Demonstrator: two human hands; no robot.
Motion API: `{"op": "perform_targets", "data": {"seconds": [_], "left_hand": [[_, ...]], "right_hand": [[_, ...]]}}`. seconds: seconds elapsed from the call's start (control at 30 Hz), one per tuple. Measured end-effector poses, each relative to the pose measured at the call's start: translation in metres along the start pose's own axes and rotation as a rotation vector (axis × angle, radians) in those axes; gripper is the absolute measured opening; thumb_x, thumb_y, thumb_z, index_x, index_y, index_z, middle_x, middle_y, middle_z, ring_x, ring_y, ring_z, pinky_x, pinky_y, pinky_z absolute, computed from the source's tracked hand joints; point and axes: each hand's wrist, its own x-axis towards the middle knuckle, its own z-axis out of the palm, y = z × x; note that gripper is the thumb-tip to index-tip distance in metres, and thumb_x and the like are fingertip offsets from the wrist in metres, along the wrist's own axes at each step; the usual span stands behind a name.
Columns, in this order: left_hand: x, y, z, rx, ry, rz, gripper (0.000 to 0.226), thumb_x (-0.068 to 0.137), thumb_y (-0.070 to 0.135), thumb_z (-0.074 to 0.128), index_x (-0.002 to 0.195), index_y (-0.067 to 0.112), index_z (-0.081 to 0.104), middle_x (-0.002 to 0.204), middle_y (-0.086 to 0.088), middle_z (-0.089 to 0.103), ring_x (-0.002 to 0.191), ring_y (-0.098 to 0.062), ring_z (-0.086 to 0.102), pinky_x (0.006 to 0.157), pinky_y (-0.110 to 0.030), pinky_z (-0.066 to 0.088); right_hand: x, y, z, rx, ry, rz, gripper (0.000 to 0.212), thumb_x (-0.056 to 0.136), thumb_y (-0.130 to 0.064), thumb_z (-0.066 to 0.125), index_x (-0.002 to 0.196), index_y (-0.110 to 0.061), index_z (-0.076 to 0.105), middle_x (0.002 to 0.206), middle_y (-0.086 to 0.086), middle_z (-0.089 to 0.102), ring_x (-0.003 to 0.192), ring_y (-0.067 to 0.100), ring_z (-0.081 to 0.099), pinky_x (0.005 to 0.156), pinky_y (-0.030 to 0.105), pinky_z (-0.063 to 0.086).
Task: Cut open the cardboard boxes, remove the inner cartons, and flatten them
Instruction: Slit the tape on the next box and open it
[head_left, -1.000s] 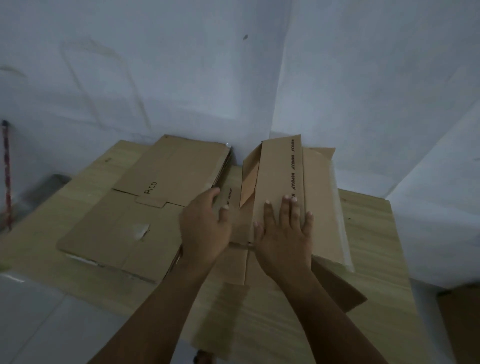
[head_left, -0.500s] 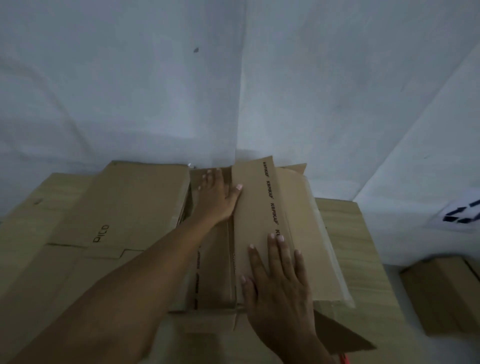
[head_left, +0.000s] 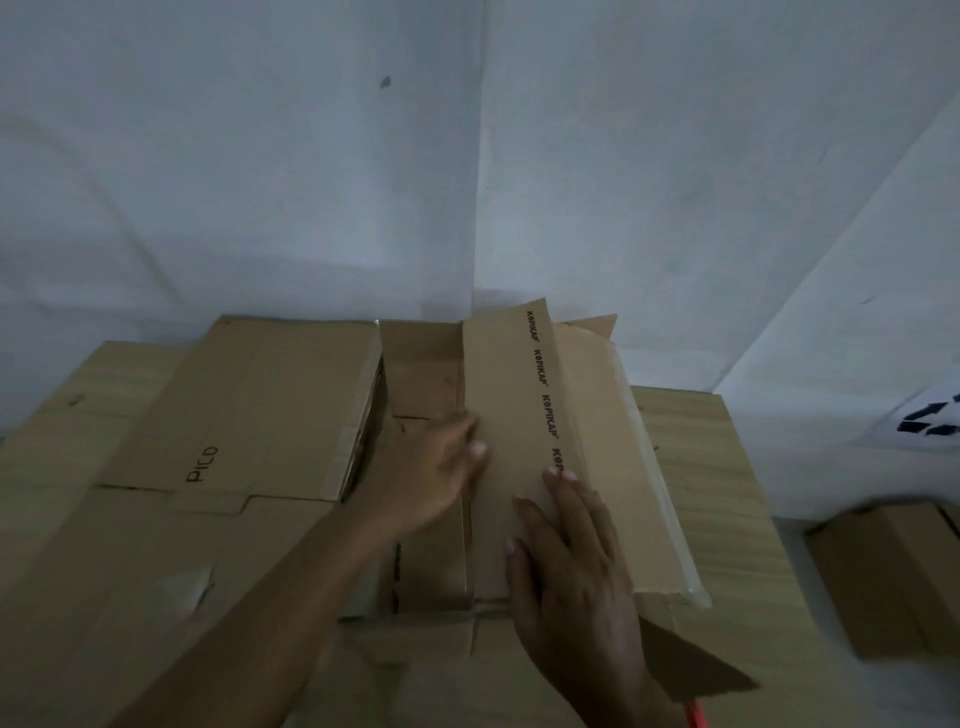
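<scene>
Leftmost, a flattened cardboard sheet (head_left: 244, 410) marked "PICO" lies on the wooden bench (head_left: 727, 499). Just right of it sits the box (head_left: 519, 441) being worked on, its long axis running away from the person toward the wall. The left hand (head_left: 426, 483) reaches into the box's open left side, thumb against the edge of the raised flap (head_left: 514, 395); its fingers are hidden, so its grip cannot be told. The right hand (head_left: 571, 566), nearer the person, presses flat with fingers spread on that flap. Farther right, another box (head_left: 888, 577) sits low beside the bench. Pale walls meet in a corner behind.
</scene>
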Motion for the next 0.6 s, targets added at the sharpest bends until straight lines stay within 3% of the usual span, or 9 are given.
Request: {"op": "perform_targets", "data": {"seconds": [0.1, 0.13, 0.2, 0.27, 0.37, 0.47, 0.53, 0.6], "left_hand": [[-0.063, 0.013, 0.026, 0.245, 0.043, 0.005, 0.057, 0.102, 0.058, 0.029, 0.154, 0.035, 0.028, 0.159, 0.020, 0.018, 0.148, -0.002, 0.010, 0.122, -0.031, -0.005], [-0.077, 0.015, 0.038, 0.356, 0.081, 0.045, 0.065, 0.097, 0.064, 0.023, 0.154, 0.033, 0.030, 0.161, 0.017, 0.021, 0.149, -0.002, 0.013, 0.122, -0.034, -0.010], [-0.095, 0.020, 0.059, 0.449, 0.131, 0.084, 0.081, 0.090, 0.074, 0.021, 0.153, 0.026, 0.036, 0.160, 0.008, 0.032, 0.147, -0.007, 0.029, 0.122, -0.046, -0.006], [-0.096, 0.015, 0.078, 0.428, 0.234, 0.064, 0.082, 0.090, 0.076, 0.028, 0.147, 0.021, 0.048, 0.151, 0.003, 0.048, 0.138, -0.010, 0.046, 0.120, -0.051, 0.003], [-0.079, 0.010, 0.089, 0.327, 0.463, 0.015, 0.075, 0.087, 0.072, 0.045, 0.136, 0.017, 0.058, 0.130, 0.005, 0.066, 0.118, -0.009, 0.062, 0.123, -0.051, 0.005], [-0.055, 0.005, 0.084, 0.126, 0.619, -0.065, 0.058, 0.088, 0.068, 0.049, 0.119, 0.022, 0.066, 0.104, 0.011, 0.072, 0.094, -0.010, 0.069, 0.124, -0.047, 0.006], [-0.044, 0.005, 0.081, 0.105, 0.669, -0.083, 0.041, 0.093, 0.058, 0.053, 0.108, 0.024, 0.069, 0.095, 0.010, 0.073, 0.087, -0.013, 0.069, 0.124, -0.046, 0.010], [-0.042, 0.005, 0.082, 0.115, 0.737, -0.055, 0.026, 0.097, 0.042, 0.058, 0.099, 0.019, 0.070, 0.086, 0.006, 0.073, 0.081, -0.018, 0.068, 0.119, -0.057, 0.020]], "right_hand": [[0.011, 0.007, -0.006, 0.177, 0.079, -0.004, 0.034, 0.088, -0.010, 0.064, 0.121, -0.005, 0.068, 0.141, 0.017, 0.052, 0.133, 0.032, 0.047, 0.101, 0.046, 0.051], [0.015, 0.009, -0.008, 0.243, 0.091, 0.010, 0.036, 0.088, -0.010, 0.061, 0.123, -0.005, 0.067, 0.140, 0.015, 0.052, 0.132, 0.030, 0.048, 0.100, 0.044, 0.051], [0.025, 0.010, -0.014, 0.352, 0.078, 0.040, 0.042, 0.088, -0.008, 0.059, 0.130, -0.007, 0.062, 0.143, 0.012, 0.049, 0.134, 0.024, 0.046, 0.101, 0.041, 0.051], [0.029, 0.010, -0.019, 0.371, 0.057, 0.018, 0.045, 0.089, -0.008, 0.059, 0.134, -0.006, 0.058, 0.145, 0.012, 0.046, 0.136, 0.024, 0.045, 0.103, 0.038, 0.048], [0.021, 0.015, -0.032, 0.095, 0.044, 0.006, 0.041, 0.094, -0.024, 0.063, 0.133, -0.011, 0.060, 0.141, 0.015, 0.051, 0.131, 0.030, 0.047, 0.104, 0.045, 0.043], [0.005, 0.032, -0.042, -0.275, -0.134, 0.239, 0.039, 0.096, -0.049, 0.049, 0.123, -0.026, 0.064, 0.127, 0.004, 0.063, 0.123, 0.030, 0.053, 0.110, 0.062, 0.027], [-0.002, 0.051, -0.040, -0.316, -0.271, 0.299, 0.031, 0.097, -0.047, 0.046, 0.117, -0.031, 0.064, 0.110, -0.002, 0.067, 0.110, 0.030, 0.058, 0.102, 0.058, 0.035], [-0.005, 0.069, -0.037, -0.179, -0.268, 0.227, 0.023, 0.097, -0.032, 0.052, 0.114, -0.028, 0.067, 0.095, 0.002, 0.068, 0.092, 0.034, 0.060, 0.079, 0.046, 0.046]]}}
